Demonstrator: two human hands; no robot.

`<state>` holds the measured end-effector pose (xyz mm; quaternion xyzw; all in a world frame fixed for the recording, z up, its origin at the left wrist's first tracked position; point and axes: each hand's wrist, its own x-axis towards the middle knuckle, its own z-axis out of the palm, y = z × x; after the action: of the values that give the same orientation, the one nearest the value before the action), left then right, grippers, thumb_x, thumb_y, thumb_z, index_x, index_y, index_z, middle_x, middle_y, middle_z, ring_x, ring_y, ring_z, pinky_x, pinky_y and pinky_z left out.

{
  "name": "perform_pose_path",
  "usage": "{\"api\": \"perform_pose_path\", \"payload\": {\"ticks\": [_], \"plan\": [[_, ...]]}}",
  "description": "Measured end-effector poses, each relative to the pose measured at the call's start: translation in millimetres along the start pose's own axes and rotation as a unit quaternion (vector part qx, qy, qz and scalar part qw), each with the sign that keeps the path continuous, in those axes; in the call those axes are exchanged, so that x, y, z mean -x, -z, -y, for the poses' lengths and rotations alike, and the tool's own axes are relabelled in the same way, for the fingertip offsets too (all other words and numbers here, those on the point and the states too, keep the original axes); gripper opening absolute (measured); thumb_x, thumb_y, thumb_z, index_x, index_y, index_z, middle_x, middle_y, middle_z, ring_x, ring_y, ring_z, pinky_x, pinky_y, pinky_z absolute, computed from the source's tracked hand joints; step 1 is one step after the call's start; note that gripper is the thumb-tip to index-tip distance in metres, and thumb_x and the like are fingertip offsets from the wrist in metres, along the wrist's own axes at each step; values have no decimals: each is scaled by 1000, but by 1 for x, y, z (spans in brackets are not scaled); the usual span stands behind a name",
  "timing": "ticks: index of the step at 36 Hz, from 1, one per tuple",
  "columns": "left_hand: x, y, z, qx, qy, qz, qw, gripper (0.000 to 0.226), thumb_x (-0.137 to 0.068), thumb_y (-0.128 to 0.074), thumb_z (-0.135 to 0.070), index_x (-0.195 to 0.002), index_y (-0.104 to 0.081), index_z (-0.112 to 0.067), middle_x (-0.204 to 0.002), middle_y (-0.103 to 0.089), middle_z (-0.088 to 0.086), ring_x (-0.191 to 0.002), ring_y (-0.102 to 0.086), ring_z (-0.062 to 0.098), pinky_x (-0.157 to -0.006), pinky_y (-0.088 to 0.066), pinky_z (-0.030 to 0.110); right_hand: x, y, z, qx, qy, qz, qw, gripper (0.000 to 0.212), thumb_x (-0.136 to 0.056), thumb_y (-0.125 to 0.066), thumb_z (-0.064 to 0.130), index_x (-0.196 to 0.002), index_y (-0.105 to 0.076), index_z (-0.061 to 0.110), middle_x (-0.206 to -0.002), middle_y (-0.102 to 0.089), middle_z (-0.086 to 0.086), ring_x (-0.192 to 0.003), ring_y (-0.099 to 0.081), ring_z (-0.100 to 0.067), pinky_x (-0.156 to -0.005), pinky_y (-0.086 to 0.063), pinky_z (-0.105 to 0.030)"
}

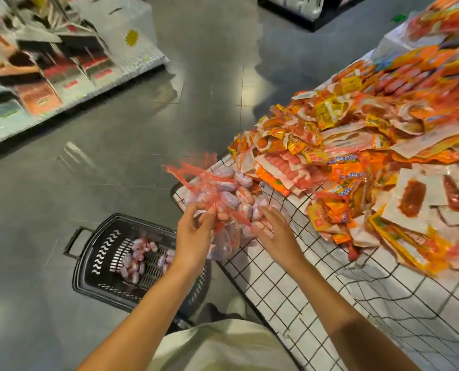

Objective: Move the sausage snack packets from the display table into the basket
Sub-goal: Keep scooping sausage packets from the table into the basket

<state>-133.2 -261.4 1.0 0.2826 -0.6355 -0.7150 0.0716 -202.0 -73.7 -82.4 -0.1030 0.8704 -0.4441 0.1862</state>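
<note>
Fingers of the left hand (196,231) pinch a red net bag (223,202) of sausages; the right hand (273,231) lies flat, steadying (mid-pickup). Next: carry it to the basket (99,242).

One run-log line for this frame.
left hand pinches net bag | right hand open beside it | bag at table corner | basket holds sausages

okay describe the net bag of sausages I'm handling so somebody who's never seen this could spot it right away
Find the white display table with its black grid pattern, piled with orange and yellow packets. At its near left corner, above the black basket on the floor, sits the red mesh net bag. Unlike the flat packets, it bulges with small pale purple sausages.
</note>
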Motion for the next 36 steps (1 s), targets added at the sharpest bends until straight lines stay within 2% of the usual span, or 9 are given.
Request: {"api": "perform_pose_path", "payload": {"ticks": [2, 4, 6, 9, 14, 19, 25, 30, 36], "plan": [[-2, -6, -1, 6, 0, 3, 1000, 8, -102, -56, -12, -97, -58, -7, -81, -76, 5, -82, -74, 18, -71, -59, 26, 6, -7, -14, 58, 37, 3, 998, 60, -97, -67, 36, -150, -47, 18, -162, -32, 3, -155, -10, -11, -126, -15, -40], [-5, -9, -3, 4, 3, 8, 1000, 9, -103, -55, -12, -99, -57, -5, -81, -76, 4, -82, -73, 18, -74, -60, 30, 9, -13, -28, 119, 95, -6, 988, 68, -91, -74, 39, -150, -47, 19, -163, -29, 6, -155, -7, -12, -127, -5, -36], [-8, -12, -6, 3, 3, 14, 1000, 13, -103, -54, -12, -102, -56, 1, -81, -76, 2, -81, -73, 15, -73, -59, 27, 10, -18, -37, 159, 124, -14, 979, 74, -84, -79, 40, -149, -48, 23, -165, -26, 6, -156, -6, -16, -127, -2, -40], [-12, -20, -11, 15, 13, 24, 1000, 13, -104, -53, -12, -102, -56, 0, -78, -75, 1, -80, -74, 14, -70, -58, 23, 6, -24, -44, 224, 131, -35, 965, 74, -80, -80, 31, -147, -51, 28, -165, -26, 4, -157, -6, -20, -127, -7, -50], [-20, -37, -19, 76, 39, 48, 995, 10, -104, -52, -9, -106, -57, -1, -87, -70, 12, -84, -70, 20, -75, -59, 30, -7, -20, -44, 187, 98, -122, 970, 58, -73, -80, 2, -127, -67, 20, -152, -48, 4, -150, -30, -25, -119, -31, -53], [-31, -51, -22, 124, 73, 98, 985, 7, -104, -53, -13, -109, -56, -9, -88, -70, 8, -82, -71, 17, -66, -56, 24, -14, -19, -42, 170, 49, -172, 969, 77, -56, -65, -21, -124, -66, 15, -148, -51, 8, -142, -38, -17, -116, -35, -43], [-37, -42, 6, 50, 91, 61, 993, 7, -104, -53, -12, -102, -56, -6, -92, -68, 13, -94, -65, 29, -88, -56, 43, -10, -19, -37, 74, 51, -169, 981, 81, -61, -67, -21, -136, -59, 9, -149, -51, -1, -143, -40, -25, -113, -36, -53], [-35, -15, 35, 12, 112, 7, 994, 7, -103, -55, -12, -97, -58, -10, -96, -71, 14, -100, -68, 33, -101, -51, 51, 16, -20, -38, 76, 112, -158, 978, 71, -80, -72, -7, -145, -53, 13, -154, -42, 5, -150, -27, -17, -122, -29, -42], [-35, 8, 60, -71, 101, 2, 992, 12, -102, -58, -19, -94, -61, -11, -95, -67, 14, -100, -67, 32, -104, -49, 54, 46, -38, -33, 104, 144, -50, 983, 64, -86, -78, 23, -145, -53, 22, -157, -39, 8, -149, -27, -11, -122, -22, -29]]}}
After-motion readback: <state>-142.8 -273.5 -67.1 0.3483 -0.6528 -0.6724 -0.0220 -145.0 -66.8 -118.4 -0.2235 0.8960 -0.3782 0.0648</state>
